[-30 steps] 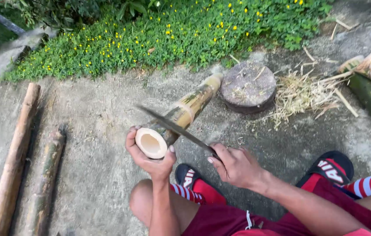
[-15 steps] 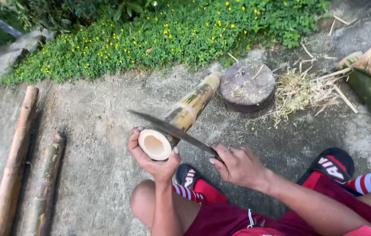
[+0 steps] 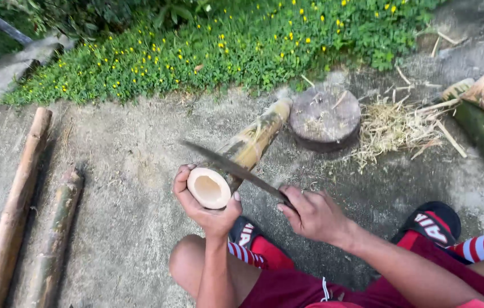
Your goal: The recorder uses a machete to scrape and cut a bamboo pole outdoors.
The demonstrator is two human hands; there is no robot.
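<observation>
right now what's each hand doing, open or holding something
Left hand: closed around the cut end of the bamboo piece.
Right hand: closed on the handle of the long knife, blade resting across the bamboo.

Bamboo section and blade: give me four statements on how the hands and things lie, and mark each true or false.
1. The left hand cups the hollow cut end of the bamboo section. True.
2. The right hand holds a hammer. False: it grips a long dark blade laid across the bamboo section.
3. The far end of the bamboo section lies by a round wooden block. True.
4. Two bamboo poles lie in the green plants. False: they lie on the bare concrete ground, to the person's left.
</observation>
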